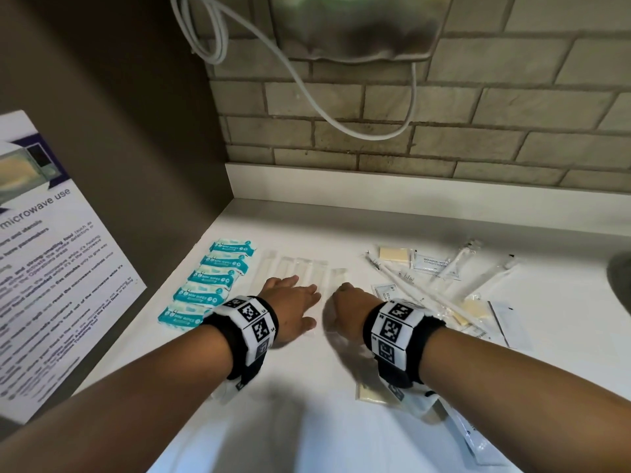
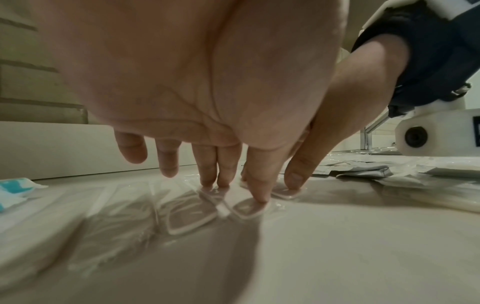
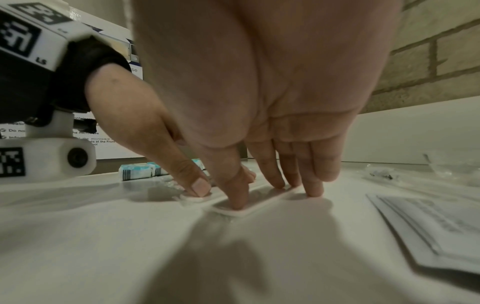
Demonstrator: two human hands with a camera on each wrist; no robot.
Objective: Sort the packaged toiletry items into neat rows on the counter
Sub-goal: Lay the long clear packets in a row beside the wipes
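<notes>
Both hands lie flat with straight fingers, holding nothing. The left hand (image 1: 290, 303) presses the row of clear packets (image 1: 297, 268) on the bench (image 1: 307, 421). The right hand (image 1: 348, 302) presses the last packet (image 1: 336, 279), just beside it. The packets point away toward the wall.

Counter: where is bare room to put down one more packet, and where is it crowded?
Bare counter lies near the front edge, between the forearms, and along the backsplash behind the rows. Crowded: the wipes row at left, the clear packets under both hands, and the unsorted pile at right.
</notes>
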